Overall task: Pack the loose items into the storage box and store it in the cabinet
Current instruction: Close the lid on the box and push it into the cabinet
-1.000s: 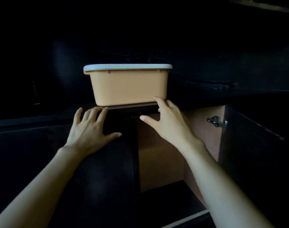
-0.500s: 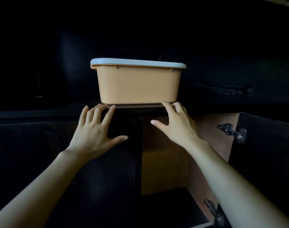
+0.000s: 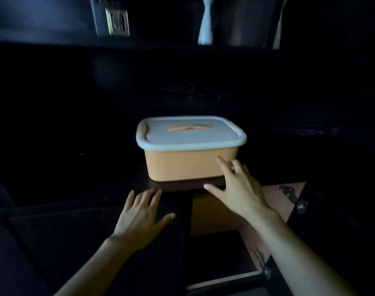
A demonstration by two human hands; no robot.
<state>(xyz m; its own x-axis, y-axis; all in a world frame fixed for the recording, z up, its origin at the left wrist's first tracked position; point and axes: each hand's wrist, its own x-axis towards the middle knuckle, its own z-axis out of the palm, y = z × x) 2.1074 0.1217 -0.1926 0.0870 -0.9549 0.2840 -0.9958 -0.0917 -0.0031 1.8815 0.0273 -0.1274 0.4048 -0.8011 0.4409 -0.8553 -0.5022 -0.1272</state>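
Head view: in near darkness, two bare forearms reach forward. The left grip (image 3: 139, 218) is spread wide with straight fingers and holds nothing. It hovers over the dark closed front below the desk (image 3: 178, 186), short of the box.

The right grip (image 3: 240, 189), likewise wide open and empty, reaches above the open cabinet (image 3: 214, 212), whose hinge (image 3: 299, 205) glints at right. Its fingertips (image 3: 220, 159) meet the lower right of the front wall of the orange storage box (image 3: 182, 165); whether they press it cannot be told.

The box stands upright at the desk's front edge, ahead of both grips. It is closed by a pale grey lid (image 3: 190, 135) with an orange handle (image 3: 183, 128) lying flat. Beyond, blurred, are a white vase-like shape (image 3: 205, 24) and a framed object (image 3: 116, 21).
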